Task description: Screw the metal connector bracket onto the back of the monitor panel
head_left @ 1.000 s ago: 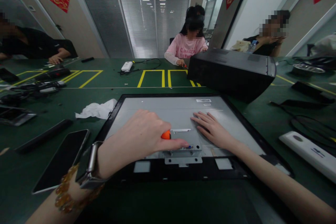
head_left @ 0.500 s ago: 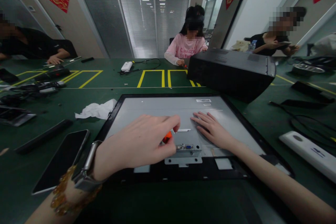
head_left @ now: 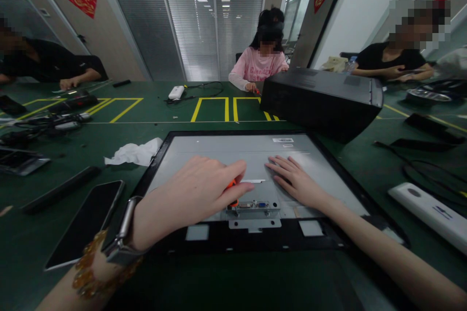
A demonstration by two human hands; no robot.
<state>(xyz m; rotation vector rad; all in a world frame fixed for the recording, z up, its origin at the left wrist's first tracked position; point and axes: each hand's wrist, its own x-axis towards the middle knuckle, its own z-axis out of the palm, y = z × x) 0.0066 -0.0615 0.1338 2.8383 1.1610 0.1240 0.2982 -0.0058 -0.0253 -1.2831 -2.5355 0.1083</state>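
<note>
My left hand (head_left: 199, 189), wearing a watch (head_left: 126, 226) and an amber bead bracelet (head_left: 85, 277), is closed around an orange-handled screwdriver (head_left: 233, 200). Most of the screwdriver, tip included, is hidden by the fingers. It sits at the left end of a metal connector bracket (head_left: 255, 223) with a blue video port (head_left: 261, 205). The bracket belongs to an opened monitor panel (head_left: 222, 146), lying back up with a black frame. On the panel's grey metal back, right of the bracket, my right hand (head_left: 297, 182) rests flat with fingers stretched out, holding nothing.
A phone (head_left: 87, 223), a black bar (head_left: 60, 189) and a crumpled tissue (head_left: 134, 151) lie left. Behind the panel stands a large black casing (head_left: 321, 102), with a person in pink beside it. A white device (head_left: 430, 214) and cables lie right. Two more people sit at the sides.
My left hand has turned slightly and its thumb has stretched out, showing more of the bracket's ports. My right hand stays put. The person at right has shifted rightward.
</note>
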